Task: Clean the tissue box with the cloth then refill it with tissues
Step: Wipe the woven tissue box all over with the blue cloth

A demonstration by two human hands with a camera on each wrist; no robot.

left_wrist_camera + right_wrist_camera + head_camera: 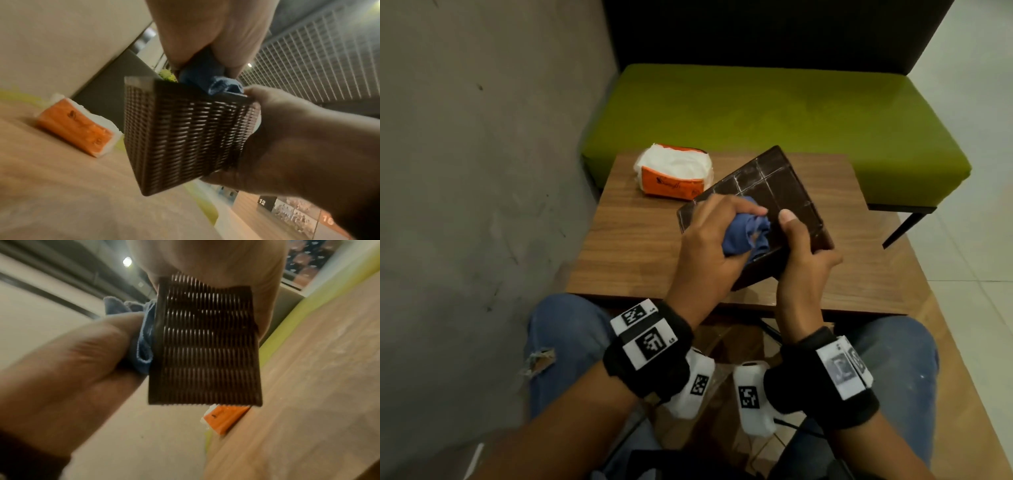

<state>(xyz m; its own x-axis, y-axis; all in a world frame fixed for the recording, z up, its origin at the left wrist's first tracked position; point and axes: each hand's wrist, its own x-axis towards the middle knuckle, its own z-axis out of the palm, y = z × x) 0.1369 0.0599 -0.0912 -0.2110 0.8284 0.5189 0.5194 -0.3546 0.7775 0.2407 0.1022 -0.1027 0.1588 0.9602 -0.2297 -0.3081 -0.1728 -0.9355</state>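
Head view shows the dark brown tissue box (pixel 767 202) held tilted above the near right part of the wooden table (pixel 640 240), its smooth flat face with pale grid lines turned up. Only the wrist views show its sides: a woven, slatted wall (pixel 185 138), with light coming through the slits in the right wrist view (pixel 205 345). What is inside the box cannot be told. The right hand (pixel 804 260) grips the box's near corner, thumb laid on the flat face and fingers curled under. The left hand (pixel 709 240) is closed round a bunched blue cloth (pixel 748 233) and presses it onto that same face, just beside the right thumb. In the left wrist view the cloth (pixel 216 81) bulges over the box's top edge. Near the table's far left corner lies an orange plastic pack of white tissues (pixel 674 174), well apart from the box, with tissues showing at its top. Beyond the far edge stands a green bench (pixel 791 113).
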